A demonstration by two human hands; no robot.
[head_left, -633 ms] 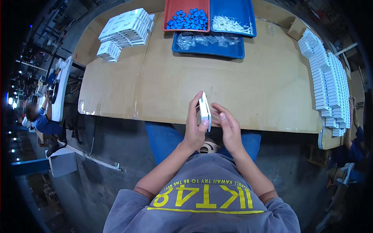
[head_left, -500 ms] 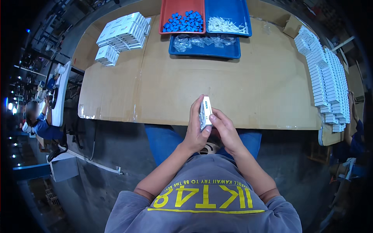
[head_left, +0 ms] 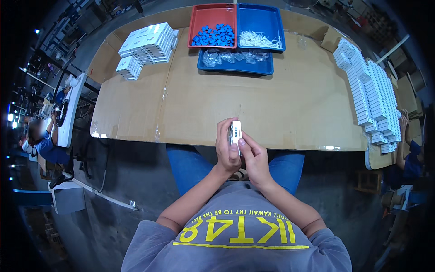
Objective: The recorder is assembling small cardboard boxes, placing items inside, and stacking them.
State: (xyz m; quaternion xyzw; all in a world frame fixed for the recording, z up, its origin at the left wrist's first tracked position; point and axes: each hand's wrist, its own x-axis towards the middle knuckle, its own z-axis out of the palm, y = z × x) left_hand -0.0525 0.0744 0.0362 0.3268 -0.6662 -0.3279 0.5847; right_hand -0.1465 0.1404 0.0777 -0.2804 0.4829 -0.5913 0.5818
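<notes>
Just over the table's front edge I hold a small white box upright, its narrow printed side facing up. My left hand wraps round its left side, the thumb lying near its lower end. My right hand closes on the lower right of the box, with the thumb pressed against it. The fingers cover much of the box, so its far faces are hidden.
A cardboard-covered table bears a red tray of blue pieces, a blue tray of white sticks and a lower blue tray of clear plastic bags. White boxes are stacked left and right. People work at both sides.
The box has turned more upright and shifted slightly left and down in view. My right hand has moved in closer to my left, and both keep hold of the box.
</notes>
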